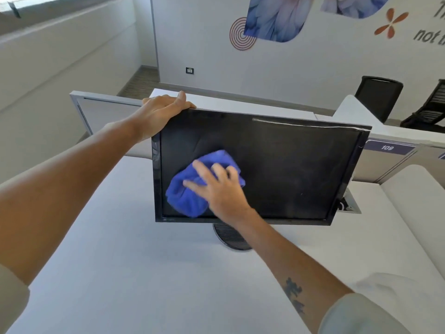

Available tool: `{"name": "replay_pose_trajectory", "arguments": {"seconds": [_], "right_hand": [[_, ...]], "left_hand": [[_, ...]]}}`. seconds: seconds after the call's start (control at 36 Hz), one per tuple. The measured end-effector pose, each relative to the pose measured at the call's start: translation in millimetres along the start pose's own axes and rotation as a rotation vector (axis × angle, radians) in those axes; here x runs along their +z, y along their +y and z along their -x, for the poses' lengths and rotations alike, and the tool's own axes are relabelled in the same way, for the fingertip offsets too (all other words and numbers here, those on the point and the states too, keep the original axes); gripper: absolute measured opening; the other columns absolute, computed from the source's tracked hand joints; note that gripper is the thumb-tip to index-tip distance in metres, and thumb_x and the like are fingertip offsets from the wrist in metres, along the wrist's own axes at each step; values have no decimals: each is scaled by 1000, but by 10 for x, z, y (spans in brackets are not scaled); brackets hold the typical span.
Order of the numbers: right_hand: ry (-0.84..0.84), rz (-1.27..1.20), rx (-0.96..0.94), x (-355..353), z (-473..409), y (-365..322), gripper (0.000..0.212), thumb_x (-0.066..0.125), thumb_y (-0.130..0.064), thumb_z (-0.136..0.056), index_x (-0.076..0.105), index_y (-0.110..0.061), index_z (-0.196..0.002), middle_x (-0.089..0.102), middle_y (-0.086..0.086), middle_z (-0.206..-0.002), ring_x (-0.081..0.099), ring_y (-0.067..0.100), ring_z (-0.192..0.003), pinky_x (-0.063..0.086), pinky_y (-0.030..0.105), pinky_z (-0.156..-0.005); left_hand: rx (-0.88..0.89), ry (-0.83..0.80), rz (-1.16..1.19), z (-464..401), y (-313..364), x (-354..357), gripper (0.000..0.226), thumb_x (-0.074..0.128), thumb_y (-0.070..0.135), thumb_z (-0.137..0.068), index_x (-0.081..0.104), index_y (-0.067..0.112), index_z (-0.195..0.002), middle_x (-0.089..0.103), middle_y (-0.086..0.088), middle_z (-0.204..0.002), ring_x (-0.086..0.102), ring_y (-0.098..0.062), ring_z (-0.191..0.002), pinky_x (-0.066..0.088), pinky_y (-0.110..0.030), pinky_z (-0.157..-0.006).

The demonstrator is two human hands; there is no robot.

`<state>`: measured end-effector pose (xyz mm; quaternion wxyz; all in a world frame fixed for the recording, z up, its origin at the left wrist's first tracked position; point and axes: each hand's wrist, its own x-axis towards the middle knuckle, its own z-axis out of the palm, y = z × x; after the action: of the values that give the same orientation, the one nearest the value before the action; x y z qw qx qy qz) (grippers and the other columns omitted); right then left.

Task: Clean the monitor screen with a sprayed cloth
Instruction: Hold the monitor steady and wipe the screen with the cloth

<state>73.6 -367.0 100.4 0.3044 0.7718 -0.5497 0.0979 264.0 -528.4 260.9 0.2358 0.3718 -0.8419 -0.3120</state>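
Observation:
A black monitor stands on a round base on the white desk, its dark screen facing me and switched off. My left hand grips the monitor's top left corner, fingers curled over the upper edge. A bunched blue cloth lies flat against the lower left part of the screen. My right hand presses on the cloth with its fingers spread. No spray bottle is in view.
Low grey partition panels run behind the desk, one labelled 109. Black office chairs stand at the back right. A cable opening sits in the desk right of the monitor. A blurred whitish object lies at the near right.

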Motion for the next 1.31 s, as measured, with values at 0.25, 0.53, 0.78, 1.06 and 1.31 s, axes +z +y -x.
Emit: {"name": "replay_pose_trajectory", "arguments": {"seconds": [0.25, 0.53, 0.78, 1.06, 1.31], "right_hand": [[280, 74, 607, -344, 312, 1550, 51, 71, -16, -93, 65, -37, -140, 53, 12, -147, 56, 40, -123, 45, 50, -84], [142, -10, 989, -351, 1345, 2108, 82, 65, 9, -83, 44, -19, -158, 39, 18, -154, 47, 45, -130, 56, 60, -95], [57, -217, 1208, -82, 1948, 1498, 56, 76, 8, -69, 51, -3, -117, 54, 22, -124, 57, 46, -104, 61, 55, -71], [119, -420, 1257, -29, 1692, 1016, 48, 76, 6, -63, 47, -11, -97, 46, 9, -104, 56, 37, -78, 58, 50, -60], [163, -663, 1076, -63, 820, 260, 40, 73, -3, -66, 47, -13, -94, 43, -1, -104, 54, 30, -72, 52, 44, -58]], "left_hand": [[-9, -21, 23, -55, -136, -22, 69, 14, 85, -102, 75, 61, -122, 70, 18, -135, 50, -26, -145, 23, -61, -130], [22, -21, 7, -11, -27, 5, 53, 16, 73, -107, 68, 79, -101, 65, 16, -124, 50, -29, -139, 22, -63, -129], [7, -26, 40, -77, -152, -8, 60, 18, 82, -105, 74, 66, -118, 68, 31, -124, 50, -28, -143, 24, -60, -131], [-8, -20, 29, -148, -254, -17, 67, 18, 90, -100, 73, 62, -126, 65, 18, -143, 43, -30, -151, 21, -59, -132], [10, -11, 12, -164, -235, 12, 63, 19, 89, -100, 74, 66, -119, 66, 13, -139, 46, -30, -147, 21, -61, -131]]}}
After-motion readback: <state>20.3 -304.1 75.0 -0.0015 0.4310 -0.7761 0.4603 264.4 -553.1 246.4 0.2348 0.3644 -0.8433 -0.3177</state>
